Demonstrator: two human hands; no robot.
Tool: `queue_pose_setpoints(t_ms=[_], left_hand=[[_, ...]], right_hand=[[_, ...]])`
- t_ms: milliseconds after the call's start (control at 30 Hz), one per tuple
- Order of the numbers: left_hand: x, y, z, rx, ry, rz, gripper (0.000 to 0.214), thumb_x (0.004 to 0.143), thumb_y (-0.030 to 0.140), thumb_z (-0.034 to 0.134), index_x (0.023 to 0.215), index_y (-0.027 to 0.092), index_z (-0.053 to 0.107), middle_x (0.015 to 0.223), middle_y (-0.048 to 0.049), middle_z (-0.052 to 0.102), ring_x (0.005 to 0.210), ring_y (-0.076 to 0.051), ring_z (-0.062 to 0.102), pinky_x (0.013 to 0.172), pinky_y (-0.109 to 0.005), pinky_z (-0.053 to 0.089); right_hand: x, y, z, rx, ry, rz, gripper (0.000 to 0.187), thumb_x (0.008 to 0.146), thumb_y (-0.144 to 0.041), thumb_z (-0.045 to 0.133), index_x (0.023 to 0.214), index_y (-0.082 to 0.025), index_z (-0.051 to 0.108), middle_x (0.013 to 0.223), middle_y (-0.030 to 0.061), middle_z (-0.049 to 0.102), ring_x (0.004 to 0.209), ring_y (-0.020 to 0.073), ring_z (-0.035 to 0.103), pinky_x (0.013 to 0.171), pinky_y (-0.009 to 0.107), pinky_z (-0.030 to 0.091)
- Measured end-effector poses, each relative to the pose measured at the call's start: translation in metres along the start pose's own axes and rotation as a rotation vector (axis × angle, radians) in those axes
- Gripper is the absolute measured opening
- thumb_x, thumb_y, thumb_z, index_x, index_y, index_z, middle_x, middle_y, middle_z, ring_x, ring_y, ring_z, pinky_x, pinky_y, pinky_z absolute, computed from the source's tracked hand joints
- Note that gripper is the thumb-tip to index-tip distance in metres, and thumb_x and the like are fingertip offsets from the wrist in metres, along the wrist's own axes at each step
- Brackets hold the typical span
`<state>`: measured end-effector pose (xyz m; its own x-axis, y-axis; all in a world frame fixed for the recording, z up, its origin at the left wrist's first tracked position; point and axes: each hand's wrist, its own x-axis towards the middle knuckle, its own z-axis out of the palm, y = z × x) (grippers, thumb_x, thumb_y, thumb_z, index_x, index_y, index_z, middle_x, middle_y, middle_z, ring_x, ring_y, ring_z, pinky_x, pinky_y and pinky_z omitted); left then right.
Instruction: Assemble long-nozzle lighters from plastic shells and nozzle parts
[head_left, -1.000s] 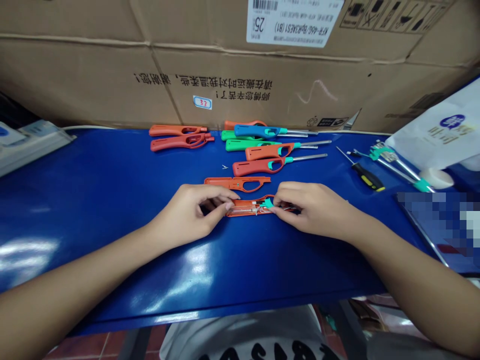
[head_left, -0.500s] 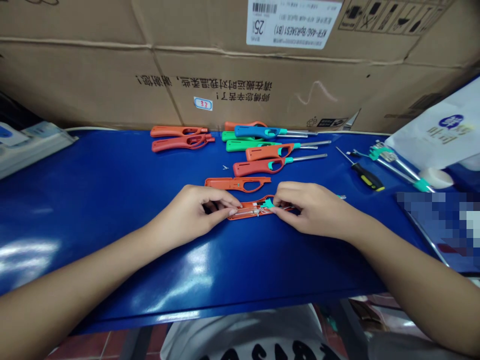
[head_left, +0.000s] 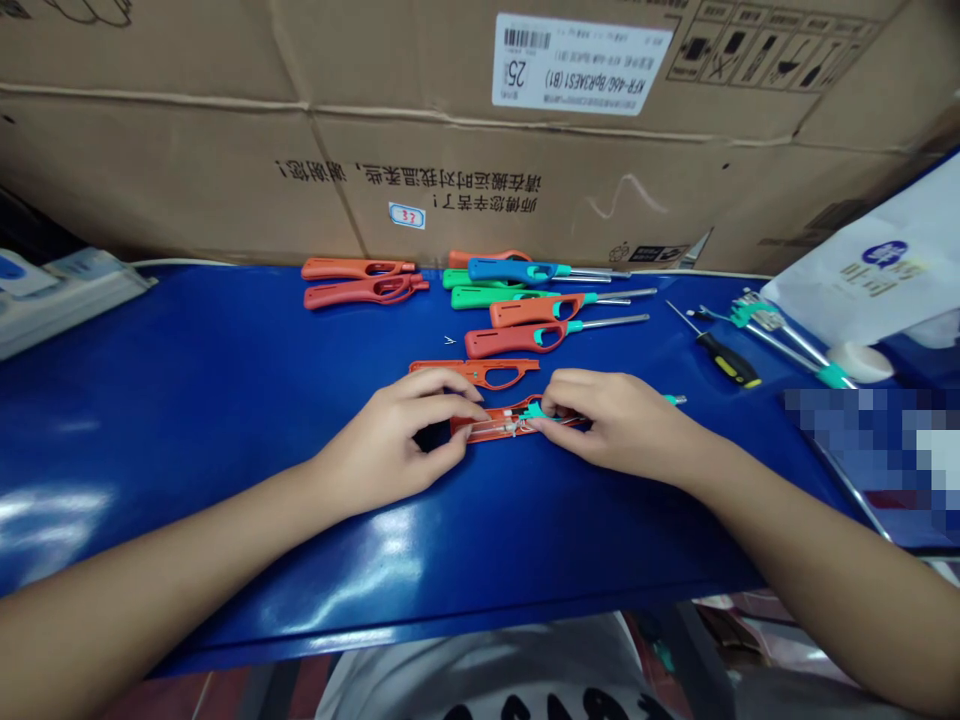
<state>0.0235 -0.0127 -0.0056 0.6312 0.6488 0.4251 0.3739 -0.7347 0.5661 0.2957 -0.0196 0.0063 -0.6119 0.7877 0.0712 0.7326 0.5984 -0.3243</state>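
An opened orange gas lighter (head_left: 493, 428) lies on the blue table, its inner parts showing. A clear tube sits in its handle, beside a teal trigger (head_left: 533, 411). My left hand (head_left: 405, 428) grips the handle end between thumb and fingers. At the trigger end, my right hand (head_left: 611, 415) pinches the lighter by the teal part, covering much of the front. A metal tip (head_left: 677, 400) sticks out past my right hand. Just behind the lighter lies an orange half shell (head_left: 480, 374), hollow side up.
Several assembled lighters (head_left: 517, 340) lie behind, with red and orange lighter bodies (head_left: 360, 290) to their left. On the right are a screwdriver (head_left: 727, 358), metal lighter rods (head_left: 795, 340) and a white bag (head_left: 877, 250). A cardboard box (head_left: 225, 180) stands along the back.
My left thumb and fingers have spread a little wider around the handle end. My right fingertips have shifted slightly over the teal trigger. The view has tilted slightly.
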Motion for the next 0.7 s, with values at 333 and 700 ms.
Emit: queue_pose_setpoints(t_ms=[333,700], left_hand=[[-0.002,-0.004,0.002,0.06,-0.031,0.06,0.024,0.093,0.01,0.056,0.107,0.02,0.073,0.115,-0.0086,0.07,0.112,-0.021,0.064,0.1,-0.038,0.051],[-0.005,-0.006,0.005,0.092,-0.115,0.008,0.026,0.097,0.03,0.064,0.121,0.022,0.064,0.124,-0.0085,0.068,0.121,-0.024,0.061,0.104,-0.04,0.049]], right_hand=[[0.001,0.001,0.002,0.068,0.038,0.003,0.021,0.098,-0.031,0.059,0.081,-0.019,0.059,0.08,0.0014,0.062,0.072,0.0141,0.056,0.065,0.027,0.037],[0.001,0.04,-0.03,-0.132,0.293,0.407,0.014,0.093,-0.03,0.056,0.093,-0.02,0.065,0.095,0.0073,0.07,0.072,0.0191,0.059,0.065,0.031,0.042]])
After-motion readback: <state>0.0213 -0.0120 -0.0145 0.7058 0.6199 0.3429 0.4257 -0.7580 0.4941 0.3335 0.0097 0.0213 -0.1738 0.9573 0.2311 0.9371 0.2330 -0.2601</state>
